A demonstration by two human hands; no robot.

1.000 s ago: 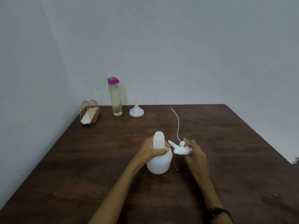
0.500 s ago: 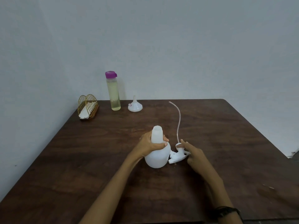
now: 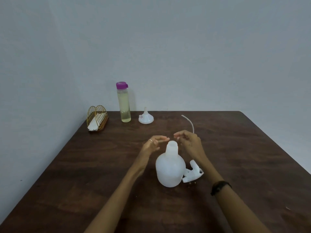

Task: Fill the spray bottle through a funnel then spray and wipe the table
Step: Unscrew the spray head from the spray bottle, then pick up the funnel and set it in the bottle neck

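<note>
Both hands, left [image 3: 154, 143] and right [image 3: 189, 142], hover open and empty above the uncapped spray bottle [image 3: 170, 167]; its spray head [image 3: 193, 174] lies beside it on the counter [image 3: 244, 157].

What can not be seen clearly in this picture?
- Head view: the middle of the tube is hidden behind the right hand.
- The small label on the funnel is too small to read.
- The fingertips of the left hand are blurred.
- Whether the spray bottle holds any liquid cannot be told through its cloudy wall.
</note>
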